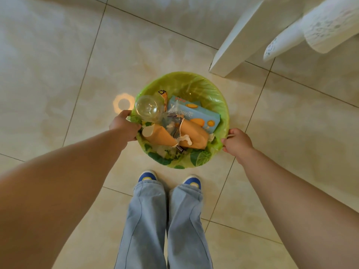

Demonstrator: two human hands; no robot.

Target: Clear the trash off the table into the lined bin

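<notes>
A round bin with a green liner (pixel 206 88) stands on the tiled floor in front of my feet. Inside lie a clear plastic cup (pixel 148 108), a blue box (pixel 196 113), orange paper cups (pixel 180 135) and crumpled wrappers. My left hand (pixel 124 126) grips the bin's left rim, fingers curled over the liner. At the right rim, my right hand (pixel 236 141) pinches the liner's edge.
A white table leg (pixel 239 37) rises at the upper right, just beyond the bin, with a lace tablecloth (pixel 328 22) hanging past it. My jeans and blue shoes (pixel 147 176) are directly below the bin. Beige floor tiles surround everything.
</notes>
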